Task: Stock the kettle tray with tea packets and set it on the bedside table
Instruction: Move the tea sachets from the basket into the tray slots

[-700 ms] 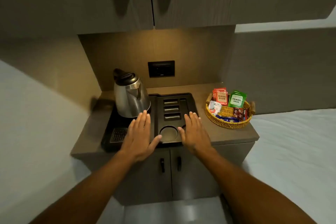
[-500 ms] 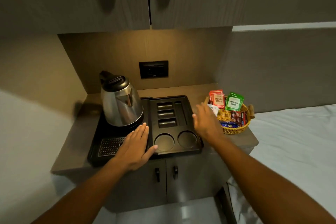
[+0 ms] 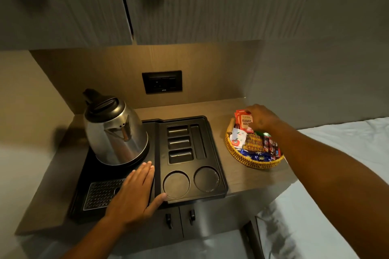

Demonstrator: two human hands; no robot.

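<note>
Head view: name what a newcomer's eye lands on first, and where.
The shiny steel kettle stands at the left of the black tray, whose slots are bare. At the right, the right hand reaches the red packets in the wicker basket; the left hand lies flat on the tray.

1 kettle [image 3: 114,130], 1 tray [image 3: 212,153], 1 basket [image 3: 252,163], 2 hands.

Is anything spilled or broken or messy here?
Nothing looks spilled or broken. The kettle stands upright on the black tray, whose slots are empty. The packets sit in the basket.
</note>
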